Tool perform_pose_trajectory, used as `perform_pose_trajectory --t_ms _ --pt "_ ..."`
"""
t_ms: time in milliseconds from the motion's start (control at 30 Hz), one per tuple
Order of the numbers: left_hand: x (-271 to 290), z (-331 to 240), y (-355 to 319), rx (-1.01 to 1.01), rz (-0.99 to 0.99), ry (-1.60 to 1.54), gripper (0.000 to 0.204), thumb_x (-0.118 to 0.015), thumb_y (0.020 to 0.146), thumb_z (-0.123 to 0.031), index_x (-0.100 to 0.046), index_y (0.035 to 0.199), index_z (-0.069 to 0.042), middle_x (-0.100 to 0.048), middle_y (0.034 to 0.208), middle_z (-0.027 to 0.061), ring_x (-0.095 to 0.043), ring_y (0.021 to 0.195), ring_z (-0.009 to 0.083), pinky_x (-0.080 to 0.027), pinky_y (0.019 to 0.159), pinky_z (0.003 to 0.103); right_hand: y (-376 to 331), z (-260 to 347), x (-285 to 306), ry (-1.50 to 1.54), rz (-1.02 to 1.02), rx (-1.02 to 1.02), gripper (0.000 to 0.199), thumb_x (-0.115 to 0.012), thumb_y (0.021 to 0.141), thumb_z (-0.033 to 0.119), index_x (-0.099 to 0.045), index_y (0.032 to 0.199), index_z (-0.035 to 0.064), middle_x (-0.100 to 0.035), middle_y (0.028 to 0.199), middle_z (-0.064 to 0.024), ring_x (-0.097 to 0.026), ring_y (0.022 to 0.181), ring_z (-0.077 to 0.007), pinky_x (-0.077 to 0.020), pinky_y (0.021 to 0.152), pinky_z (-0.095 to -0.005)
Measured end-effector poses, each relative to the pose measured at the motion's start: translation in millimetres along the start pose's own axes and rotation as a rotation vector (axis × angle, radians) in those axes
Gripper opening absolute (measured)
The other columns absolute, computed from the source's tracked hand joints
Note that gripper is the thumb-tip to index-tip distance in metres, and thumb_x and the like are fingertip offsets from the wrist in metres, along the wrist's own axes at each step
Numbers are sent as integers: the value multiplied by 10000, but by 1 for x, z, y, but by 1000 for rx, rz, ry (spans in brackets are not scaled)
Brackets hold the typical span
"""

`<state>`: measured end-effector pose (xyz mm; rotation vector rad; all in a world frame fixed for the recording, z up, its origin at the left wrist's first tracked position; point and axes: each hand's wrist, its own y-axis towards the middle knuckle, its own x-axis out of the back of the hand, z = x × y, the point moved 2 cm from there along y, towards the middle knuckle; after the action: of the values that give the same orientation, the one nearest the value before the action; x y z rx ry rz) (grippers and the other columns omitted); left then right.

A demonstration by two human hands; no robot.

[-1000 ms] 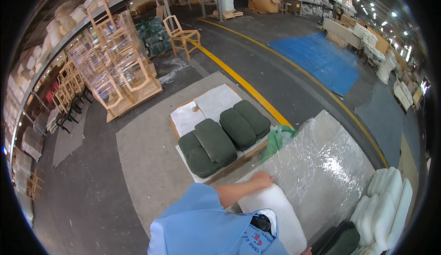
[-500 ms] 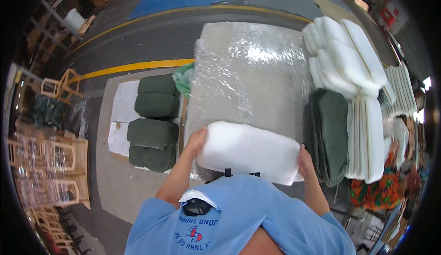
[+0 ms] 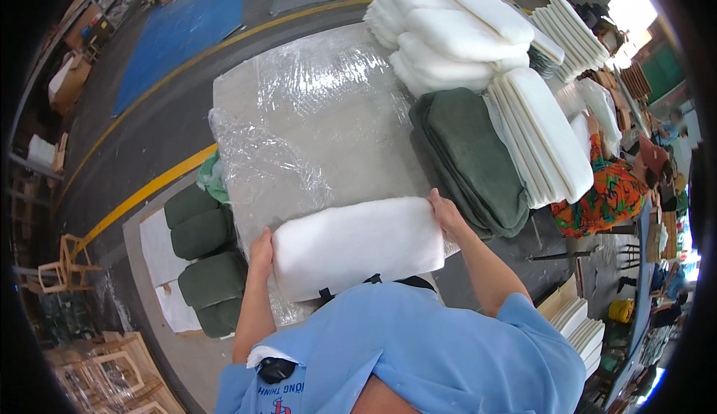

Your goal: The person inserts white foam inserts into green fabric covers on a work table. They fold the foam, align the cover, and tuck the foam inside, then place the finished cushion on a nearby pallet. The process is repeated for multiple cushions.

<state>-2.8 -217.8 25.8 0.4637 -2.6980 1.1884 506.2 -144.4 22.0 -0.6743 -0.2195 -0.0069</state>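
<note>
A white batting pad (image 3: 358, 244) lies across the near edge of the plastic-wrapped table (image 3: 336, 145), close against my body. My left hand (image 3: 261, 256) grips its left end, and my right hand (image 3: 446, 215) grips the upper right corner. The fingertips are partly hidden by the pad. Just beyond my right hand stands a stack of dark green fabric covers (image 3: 470, 160). To the right of that stack are several upright white cushion pads (image 3: 539, 138). Behind them rises a heap of puffy white pads (image 3: 452, 26).
Dark green folded bundles (image 3: 211, 287) rest on a low grey surface to the left, beside a light green cloth (image 3: 212, 179). A wooden chair frame (image 3: 67, 265) stands on the floor farther left. On the right, a person in a bright patterned shirt (image 3: 605, 194) is near more white pads.
My view has turned to the right, so the table and stacks appear shifted left and tilted. Both hands keep hold of the white batting pad, which stays at the table's near edge.
</note>
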Motion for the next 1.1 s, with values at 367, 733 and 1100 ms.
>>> perform_pose_trajectory --t_ms 367,733,1100 --pt "15 -14 -52 -390 -205 -394 443 -611 1100 -345 -699 1240 65 -724 1089 101 -657 994 174 -523 916 325 -61 37 -22 210 -280 233 571 -470 1153 518 -683 1029 3 -637 911 -21 -562 861 -122 -472 769 -332" --pt "47 -63 -105 -731 -166 120 317 -577 1120 -238 -683 1275 17 -687 1255 102 -620 1185 175 -486 1048 341 -83 38 -47 54 -339 582 489 -494 1141 409 -672 967 -12 -588 771 -94 -550 765 -171 -478 714 -369" --pt "-114 -112 -171 -1223 125 1113 600 -903 765 -330 -648 1225 -43 -721 1085 160 -706 983 392 -545 838 504 -146 103 -36 -585 -492 1152 337 -536 1105 333 -726 1081 56 -717 1073 -151 -650 1084 -393 -507 930 -497"
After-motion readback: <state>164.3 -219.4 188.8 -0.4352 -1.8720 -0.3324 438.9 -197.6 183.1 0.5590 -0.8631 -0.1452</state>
